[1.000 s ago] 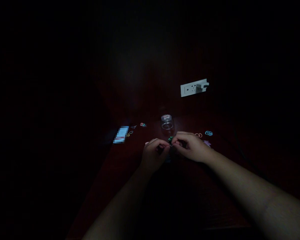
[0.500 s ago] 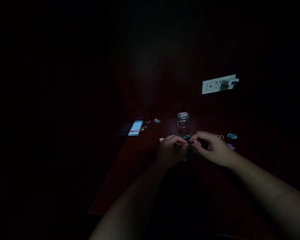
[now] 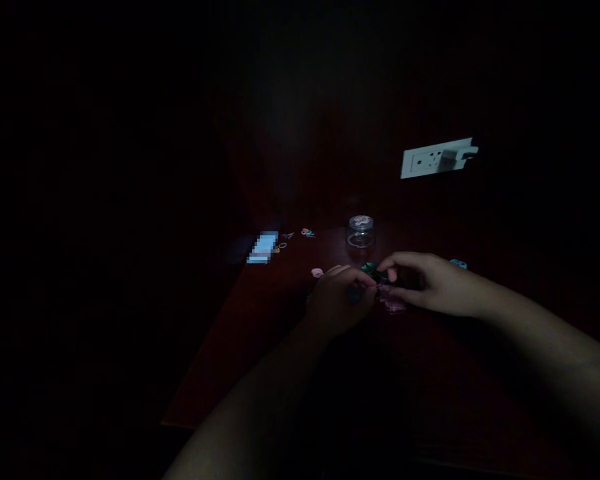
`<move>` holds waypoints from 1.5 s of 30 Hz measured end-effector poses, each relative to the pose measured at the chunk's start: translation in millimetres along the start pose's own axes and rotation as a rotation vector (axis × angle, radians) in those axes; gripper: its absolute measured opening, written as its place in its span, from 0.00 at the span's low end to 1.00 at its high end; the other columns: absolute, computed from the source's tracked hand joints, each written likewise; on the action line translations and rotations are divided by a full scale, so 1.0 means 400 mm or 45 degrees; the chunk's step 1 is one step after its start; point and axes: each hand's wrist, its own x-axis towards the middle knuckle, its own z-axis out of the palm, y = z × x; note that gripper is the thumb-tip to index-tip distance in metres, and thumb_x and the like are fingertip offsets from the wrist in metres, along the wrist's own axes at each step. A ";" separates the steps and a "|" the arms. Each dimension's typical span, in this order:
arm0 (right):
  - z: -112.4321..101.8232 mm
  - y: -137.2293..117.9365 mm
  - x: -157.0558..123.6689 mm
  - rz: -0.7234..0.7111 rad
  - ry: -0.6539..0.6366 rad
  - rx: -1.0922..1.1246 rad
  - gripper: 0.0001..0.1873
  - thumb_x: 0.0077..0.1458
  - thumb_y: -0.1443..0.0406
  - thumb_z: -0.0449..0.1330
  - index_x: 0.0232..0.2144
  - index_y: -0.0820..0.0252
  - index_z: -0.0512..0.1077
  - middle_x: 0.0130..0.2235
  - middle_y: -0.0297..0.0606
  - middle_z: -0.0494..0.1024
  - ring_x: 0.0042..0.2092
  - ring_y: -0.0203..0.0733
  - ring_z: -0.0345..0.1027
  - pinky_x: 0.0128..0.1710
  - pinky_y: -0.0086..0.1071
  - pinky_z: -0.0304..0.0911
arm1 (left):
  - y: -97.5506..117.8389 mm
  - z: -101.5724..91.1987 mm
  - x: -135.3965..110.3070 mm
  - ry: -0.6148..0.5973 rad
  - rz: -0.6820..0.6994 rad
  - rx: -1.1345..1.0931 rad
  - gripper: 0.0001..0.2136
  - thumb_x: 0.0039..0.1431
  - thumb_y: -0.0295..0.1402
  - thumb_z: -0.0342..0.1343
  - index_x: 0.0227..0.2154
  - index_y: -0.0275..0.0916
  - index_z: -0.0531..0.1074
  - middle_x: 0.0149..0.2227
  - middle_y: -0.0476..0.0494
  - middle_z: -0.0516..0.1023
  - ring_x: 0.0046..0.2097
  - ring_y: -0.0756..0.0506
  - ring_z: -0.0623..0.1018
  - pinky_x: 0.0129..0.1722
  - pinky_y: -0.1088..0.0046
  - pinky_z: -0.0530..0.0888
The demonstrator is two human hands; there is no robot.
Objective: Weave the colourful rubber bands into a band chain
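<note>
The scene is very dark. My left hand and my right hand meet over a dark red table, fingers curled in pinches. Between their fingertips sits a small green piece, too dim to name. A small pink piece lies under my right hand's fingers. Just behind my hands stands a small clear glass jar.
Small coloured rings lie scattered on the table: a pink one, a blue one, some near a blurred light-blue card. A white wall socket with a plug in it is at the back right.
The view has shifted, so everything sits more to the right and higher. My right hand has stretched flatter and lower, and a pink piece now shows beneath it.
</note>
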 end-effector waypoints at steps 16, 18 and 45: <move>0.038 -0.012 -0.030 -0.024 0.077 0.034 0.06 0.57 0.63 0.59 0.33 0.57 0.75 0.25 0.32 0.72 0.26 0.34 0.63 0.25 0.28 0.58 | -0.009 0.000 0.000 -0.068 0.031 -0.050 0.02 0.57 0.28 0.59 0.30 0.41 0.73 0.34 0.50 0.80 0.38 0.48 0.77 0.43 0.67 0.70; 0.040 -0.012 -0.031 -0.028 0.100 0.043 0.07 0.58 0.63 0.58 0.34 0.58 0.75 0.26 0.32 0.73 0.26 0.34 0.64 0.25 0.28 0.58 | -0.010 0.001 0.000 -0.068 0.025 -0.031 0.02 0.57 0.28 0.59 0.30 0.41 0.73 0.34 0.50 0.80 0.38 0.47 0.77 0.43 0.67 0.71; -0.023 0.040 -0.043 0.042 0.006 -0.086 0.15 0.60 0.56 0.55 0.30 0.58 0.75 0.32 0.40 0.77 0.33 0.43 0.71 0.33 0.36 0.65 | -0.017 0.000 0.025 -0.119 0.065 0.061 0.04 0.55 0.32 0.60 0.26 0.40 0.75 0.27 0.51 0.78 0.30 0.52 0.75 0.36 0.74 0.71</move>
